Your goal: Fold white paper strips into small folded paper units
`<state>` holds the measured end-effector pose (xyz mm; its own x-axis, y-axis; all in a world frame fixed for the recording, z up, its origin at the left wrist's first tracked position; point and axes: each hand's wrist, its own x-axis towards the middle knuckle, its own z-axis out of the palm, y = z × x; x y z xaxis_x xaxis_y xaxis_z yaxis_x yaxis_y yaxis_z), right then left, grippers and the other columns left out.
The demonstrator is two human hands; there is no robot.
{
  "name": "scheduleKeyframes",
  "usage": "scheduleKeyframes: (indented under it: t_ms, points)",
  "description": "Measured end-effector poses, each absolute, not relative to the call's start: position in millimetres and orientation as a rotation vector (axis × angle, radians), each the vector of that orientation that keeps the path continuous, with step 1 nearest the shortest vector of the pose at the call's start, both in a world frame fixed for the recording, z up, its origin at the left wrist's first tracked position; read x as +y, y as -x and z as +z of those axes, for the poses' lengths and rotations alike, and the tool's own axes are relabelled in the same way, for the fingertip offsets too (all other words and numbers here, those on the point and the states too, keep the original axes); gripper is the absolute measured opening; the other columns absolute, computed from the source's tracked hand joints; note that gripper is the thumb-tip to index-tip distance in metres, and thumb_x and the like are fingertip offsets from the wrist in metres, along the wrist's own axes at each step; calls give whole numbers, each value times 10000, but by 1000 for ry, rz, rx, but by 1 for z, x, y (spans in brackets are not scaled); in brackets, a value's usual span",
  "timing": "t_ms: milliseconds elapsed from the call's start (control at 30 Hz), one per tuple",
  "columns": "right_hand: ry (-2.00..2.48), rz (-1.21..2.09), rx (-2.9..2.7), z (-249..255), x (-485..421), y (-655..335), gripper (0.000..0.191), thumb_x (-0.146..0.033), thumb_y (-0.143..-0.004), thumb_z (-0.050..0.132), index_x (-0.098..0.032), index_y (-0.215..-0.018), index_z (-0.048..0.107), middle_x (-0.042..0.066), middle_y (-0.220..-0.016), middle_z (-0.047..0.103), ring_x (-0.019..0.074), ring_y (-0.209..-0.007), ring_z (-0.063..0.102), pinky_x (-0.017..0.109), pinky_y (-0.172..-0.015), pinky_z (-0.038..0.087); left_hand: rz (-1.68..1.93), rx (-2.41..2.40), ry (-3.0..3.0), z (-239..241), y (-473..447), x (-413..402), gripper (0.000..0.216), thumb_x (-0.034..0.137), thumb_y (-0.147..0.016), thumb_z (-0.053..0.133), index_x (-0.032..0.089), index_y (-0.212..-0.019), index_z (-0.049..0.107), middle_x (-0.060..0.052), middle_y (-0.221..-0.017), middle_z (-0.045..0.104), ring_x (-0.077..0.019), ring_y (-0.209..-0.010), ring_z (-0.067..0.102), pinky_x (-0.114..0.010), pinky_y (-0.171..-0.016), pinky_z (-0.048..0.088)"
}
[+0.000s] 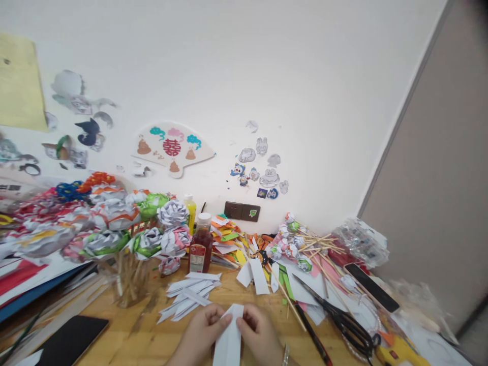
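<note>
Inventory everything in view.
Paper strip: one, white, front
Folded strips: several, white, centre
Paper flowers: many, mixed, left
Bottle: one, red, centre
Second bottle: one, yellow, behind
Scraps: many, mixed, back
Sticks: many, tan, right
Paper buds: many, mixed, right
Scissors: one, black, right
Phone: one, black, right
Slab: one, black, left
Packaging: several, clear, right
Object: one, yellow, right
Fan: one, white, wall
Cutouts: many, mixed, wall
Table: one, brown, below
Left hand: one, bare, strip's left
Right hand: one, bare, strip's right
</note>
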<state>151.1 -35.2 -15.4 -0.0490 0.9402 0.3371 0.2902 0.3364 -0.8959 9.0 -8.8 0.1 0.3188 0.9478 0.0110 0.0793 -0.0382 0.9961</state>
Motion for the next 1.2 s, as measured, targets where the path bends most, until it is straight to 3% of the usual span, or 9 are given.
scheduleKeyframes:
  t_ms: [233, 400, 600, 800, 967, 1200]
  points:
    - [1239, 683, -1633, -10, -37, -150, 163, -210, -722, 450, -152, -572, 479, -52, -517, 377, 91, -500, 372, 186, -470, 309, 933, 1002, -1494, 3, -10, -9, 354, 492, -572, 531, 160, -502, 428, 79, -446, 367, -79, -434, 355, -180, -420, 272]
    - [1297, 567, -1725, -4, -41, -147, 153, -158, -682, 460, -156, -531, 481, -52, -498, 380, 94, -492, 380, 186, -463, 295, 977, 977, -1582, 7, -10, -12, 313, 452, -597, 533, 155, -539, 454, 58, -489, 434, -97, -486, 417, -186, -460, 316]
    - [1289, 559, -1689, -2, -43, -147, 116, -170, -702, 459, -156, -722, 573, -10, -573, 505, 123, -544, 458, 207, -511, 356, 892, 967, -1478, 1, -9, -9, 370, 528, -583, 498, 173, -533, 408, 94, -394, 358, -70, -347, 359, -174, -346, 279]
    - [1271, 485, -1714, -2, -44, -150, 219, -187, -709, 481, -176, -904, 579, 35, -668, 587, 163, -617, 524, 253, -580, 411, 912, 902, -1369, 0, -8, -9, 363, 501, -566, 541, 166, -532, 405, 91, -408, 375, -62, -363, 368, -168, -357, 299]
    - [1155, 415, -1857, 5, -46, -151, 276, -157, -745, 441, -229, -989, 550, 47, -862, 624, 174, -775, 547, 274, -694, 415, 907, 915, -1306, 3, -7, -7, 362, 489, -541, 570, 155, -534, 429, 86, -412, 397, -53, -364, 363, -155, -354, 272]
    - [1154, 253, -1954, 3, -44, -153, 258, -138, -747, 422, -218, -928, 587, 41, -665, 605, 157, -619, 534, 248, -561, 414, 873, 881, -1273, 4, -8, -6, 361, 519, -567, 522, 171, -530, 435, 82, -404, 416, -76, -350, 408, -175, -349, 305]
